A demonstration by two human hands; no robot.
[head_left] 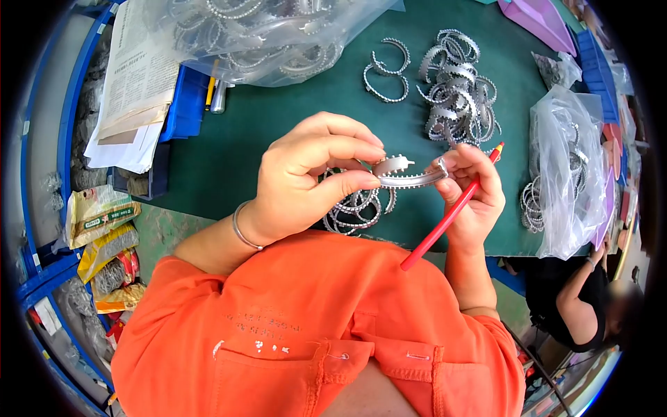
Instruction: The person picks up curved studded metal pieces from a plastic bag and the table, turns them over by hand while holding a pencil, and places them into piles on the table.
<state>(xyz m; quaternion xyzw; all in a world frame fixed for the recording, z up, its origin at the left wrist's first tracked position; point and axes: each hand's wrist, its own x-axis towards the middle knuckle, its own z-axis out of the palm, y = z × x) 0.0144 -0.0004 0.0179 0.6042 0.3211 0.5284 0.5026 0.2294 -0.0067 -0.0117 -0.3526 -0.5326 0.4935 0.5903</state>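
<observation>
Above the near edge of the table, both hands hold a silver-coloured bangle (411,181) with rows of small teeth along its edges. My left hand (309,170) pinches its left end between thumb and fingers. At the other end, the fingers of my right hand (474,191) close on the metal, and a red pencil (442,229) lies slanted through the same hand. Under and behind my left hand sits a small pile of similar bangles (358,208), partly hidden by it. An opened bangle (388,73) in two curved halves lies farther back.
A heap of bangles (462,90) lies on the green table (264,115). Clear plastic bags of bangles stand at the back (278,42) and right (566,167). Papers (135,76) rest by a blue bin (184,104) at left. Another person (570,299) sits at right.
</observation>
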